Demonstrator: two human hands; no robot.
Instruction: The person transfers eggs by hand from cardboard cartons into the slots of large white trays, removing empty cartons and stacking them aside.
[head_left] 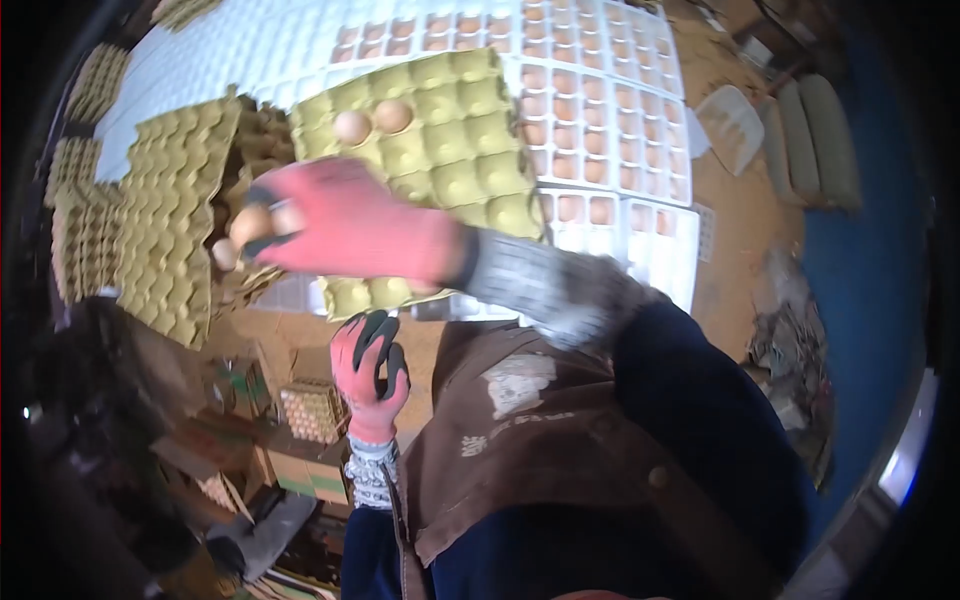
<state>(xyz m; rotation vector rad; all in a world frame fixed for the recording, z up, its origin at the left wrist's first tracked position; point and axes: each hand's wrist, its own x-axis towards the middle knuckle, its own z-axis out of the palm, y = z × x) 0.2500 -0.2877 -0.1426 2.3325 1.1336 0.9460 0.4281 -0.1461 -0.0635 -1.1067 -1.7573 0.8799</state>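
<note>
My right hand (345, 220), in a red glove with dark fingertips, is closed on eggs and slightly blurred. A brown egg (250, 226) shows at its fingertips, and a paler egg (288, 218) sits between the fingers. Another egg (224, 254) lies just below, by the tilted yellow tray (165, 205); I cannot tell whether the hand touches it. Under and behind the right hand is a yellow egg tray (455, 135), bearing a pale egg (352, 128) and a brown egg (393, 117). My left hand (370, 372), gloved alike, hangs by the table's front edge, fingers loosely curved and apart, nothing visible in it.
White plastic egg trays (610, 130) cover the table behind, several cells filled with brown eggs. Stacked egg trays (80, 220) stand at the left. Below are cardboard boxes (310, 475) and a tray of eggs (312, 410). Grey-green cushions (815, 140) lie at the right.
</note>
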